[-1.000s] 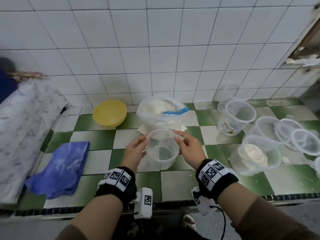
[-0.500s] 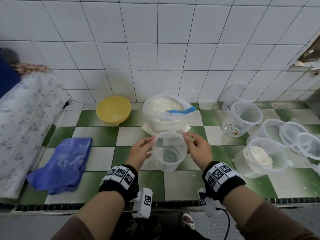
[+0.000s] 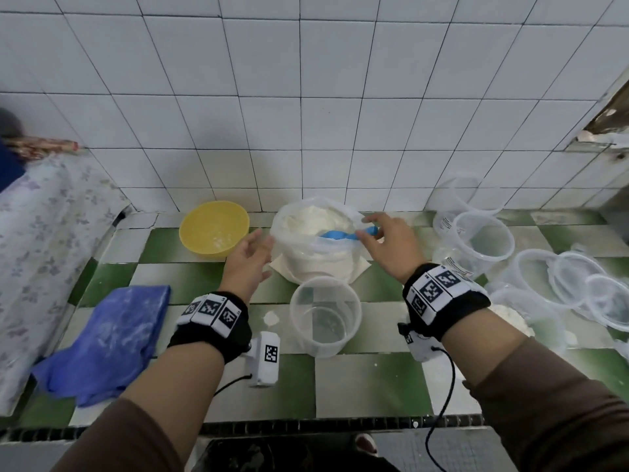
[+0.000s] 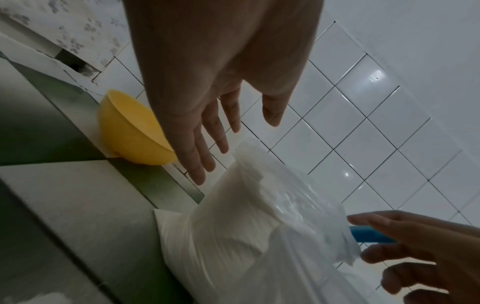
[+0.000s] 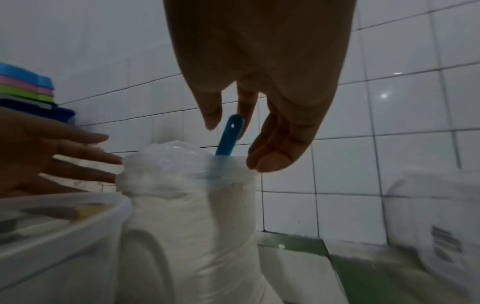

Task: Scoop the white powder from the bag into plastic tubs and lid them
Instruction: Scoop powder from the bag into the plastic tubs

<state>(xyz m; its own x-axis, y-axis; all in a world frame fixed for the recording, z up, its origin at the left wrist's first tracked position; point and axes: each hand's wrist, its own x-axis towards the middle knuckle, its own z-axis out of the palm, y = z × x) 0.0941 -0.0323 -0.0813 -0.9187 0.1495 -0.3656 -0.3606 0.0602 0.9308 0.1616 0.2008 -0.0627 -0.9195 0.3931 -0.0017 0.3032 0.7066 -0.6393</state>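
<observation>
Bag (image 3: 315,240) stands at the wall on the worktop (image 3: 190,277); scoop (image 3: 343,235) in it. Empty tub (image 3: 325,315) before it, bowl (image 3: 214,228) left, tubs (image 3: 483,238) right, cloth (image 3: 109,338) far left.

Both arms reach forward, each with a dark band at the wrist. The left hand (image 3: 247,264) is open, its fingers straight and a little spread, the palm turned to the right. The right hand (image 3: 388,245) is also open, with fingers loosely bent and the thumb apart from them, holding nothing.
</observation>
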